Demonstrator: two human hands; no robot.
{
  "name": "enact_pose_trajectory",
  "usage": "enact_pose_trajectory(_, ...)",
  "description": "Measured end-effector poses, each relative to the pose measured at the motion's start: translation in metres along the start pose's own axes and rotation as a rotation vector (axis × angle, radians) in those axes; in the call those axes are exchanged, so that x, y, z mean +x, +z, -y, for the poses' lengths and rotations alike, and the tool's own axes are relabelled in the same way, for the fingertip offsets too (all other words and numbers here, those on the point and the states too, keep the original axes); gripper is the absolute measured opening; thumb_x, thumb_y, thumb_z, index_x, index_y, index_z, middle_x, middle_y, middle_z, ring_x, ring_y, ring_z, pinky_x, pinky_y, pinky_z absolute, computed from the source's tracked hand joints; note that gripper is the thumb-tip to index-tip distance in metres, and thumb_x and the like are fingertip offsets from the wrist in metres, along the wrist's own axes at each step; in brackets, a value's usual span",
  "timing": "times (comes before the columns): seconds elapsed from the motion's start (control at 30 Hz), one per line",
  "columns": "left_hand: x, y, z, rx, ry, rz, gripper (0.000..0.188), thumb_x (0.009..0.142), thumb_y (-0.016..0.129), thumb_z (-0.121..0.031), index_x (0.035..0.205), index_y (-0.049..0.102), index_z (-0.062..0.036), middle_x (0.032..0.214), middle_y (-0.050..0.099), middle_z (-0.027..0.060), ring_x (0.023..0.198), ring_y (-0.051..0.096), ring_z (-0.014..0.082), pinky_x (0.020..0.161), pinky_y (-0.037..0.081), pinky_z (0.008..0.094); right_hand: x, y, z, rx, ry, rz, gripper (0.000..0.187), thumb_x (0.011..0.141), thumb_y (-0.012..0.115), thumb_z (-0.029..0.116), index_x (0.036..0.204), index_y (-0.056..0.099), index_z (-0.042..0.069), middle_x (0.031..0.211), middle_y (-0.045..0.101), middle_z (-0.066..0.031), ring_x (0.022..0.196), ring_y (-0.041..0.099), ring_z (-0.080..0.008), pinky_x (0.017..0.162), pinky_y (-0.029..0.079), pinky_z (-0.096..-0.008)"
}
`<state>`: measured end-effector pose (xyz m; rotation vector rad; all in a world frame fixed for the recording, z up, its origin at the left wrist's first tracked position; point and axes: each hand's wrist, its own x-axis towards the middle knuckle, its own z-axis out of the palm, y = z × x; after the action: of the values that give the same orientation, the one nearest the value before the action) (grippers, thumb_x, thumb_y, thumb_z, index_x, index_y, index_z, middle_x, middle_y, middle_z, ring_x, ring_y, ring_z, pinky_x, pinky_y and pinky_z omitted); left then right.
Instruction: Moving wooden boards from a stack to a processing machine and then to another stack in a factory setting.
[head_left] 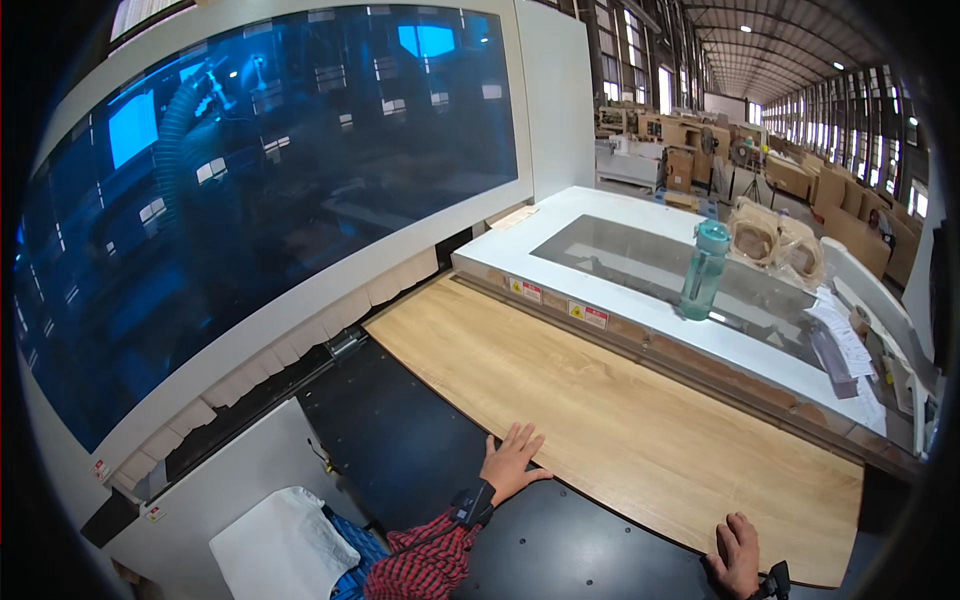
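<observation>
A long wood-grain panel [600, 410] lies flat on the dark machine table, its far long side along the base of a white-framed machine cover. My left hand [512, 464] rests at the panel's near edge, fingers spread over the wood and the thumb stretched along the edge. Further right, near the panel's right end, my right hand [737, 556] lies with its fingers on the panel's surface, slightly bent and holding nothing. Both wrists wear a small black device, and a red checked sleeve covers my left forearm.
A blue-tinted machine window [290, 170] with a pleated skirt below stands at left. On the white cover [480, 245] are a teal bottle [705, 270], tape rolls [755, 240] and papers [845, 335]. A white cloth [280, 540] is at lower left. Stacked boards fill the hall behind.
</observation>
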<state>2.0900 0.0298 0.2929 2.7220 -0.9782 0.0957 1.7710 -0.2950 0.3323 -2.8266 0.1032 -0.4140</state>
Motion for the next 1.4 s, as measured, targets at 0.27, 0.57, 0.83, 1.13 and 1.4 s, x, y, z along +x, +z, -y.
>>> enact_pose_trajectory(0.27,0.014,-0.007,0.029,-0.068,0.04,-0.009,0.068,0.071,0.056,-0.055,0.127,0.042,-0.0186,0.139,0.027,0.0018,0.131,0.017,0.0217,0.094,0.011,0.0673,0.031,0.006,0.032,-0.036,-0.014,0.008,0.044,0.071,0.058,0.014,0.111,0.047,-0.001,0.124,0.039,-0.0236,0.114,0.035,-0.043,0.096,0.028,-0.0491)
enact_pose_trajectory(0.57,-0.004,0.005,-0.004,-0.028,-0.025,-0.079,0.054,0.078,0.055,-0.039,0.124,0.042,-0.0143,0.135,0.03,0.0153,0.124,0.029,0.0335,0.086,0.035,0.0581,0.014,0.039,0.033,-0.072,0.095,-0.104,0.046,0.068,0.063,0.004,0.112,0.049,0.002,0.123,0.042,-0.0192,0.116,0.037,-0.0366,0.097,0.032,-0.0407)
enact_pose_trajectory(0.83,-0.012,0.005,-0.051,-0.087,0.031,0.014,0.06,0.079,0.049,-0.051,0.127,0.04,-0.0166,0.14,0.023,0.0106,0.129,0.012,0.0391,0.092,0.017,0.0682,0.007,0.039,0.042,-0.067,0.142,-0.203,0.042,0.066,0.066,0.005,0.106,0.053,0.004,0.117,0.047,-0.016,0.112,0.042,-0.0346,0.094,0.036,-0.0393)
enact_pose_trajectory(1.13,-0.004,0.007,-0.051,-0.073,0.048,0.019,0.061,0.077,0.051,-0.051,0.127,0.041,-0.0172,0.139,0.025,0.0095,0.129,0.013,0.0391,0.092,0.018,0.068,0.017,0.032,0.04,0.08,0.187,-0.251,0.037,0.063,0.064,0.0,0.099,0.055,0.001,0.113,0.05,-0.0159,0.11,0.044,-0.0336,0.093,0.037,-0.0377)
enact_pose_trajectory(1.4,0.0,-0.003,-0.053,-0.082,0.053,0.085,0.06,0.078,0.051,-0.051,0.127,0.041,-0.0184,0.14,0.023,0.009,0.129,0.012,0.038,0.091,0.019,0.0688,0.014,0.032,0.04,0.126,0.209,-0.271,0.036,0.063,0.064,0.001,0.098,0.056,0.001,0.113,0.05,-0.0154,0.11,0.045,-0.0328,0.093,0.037,-0.0375)
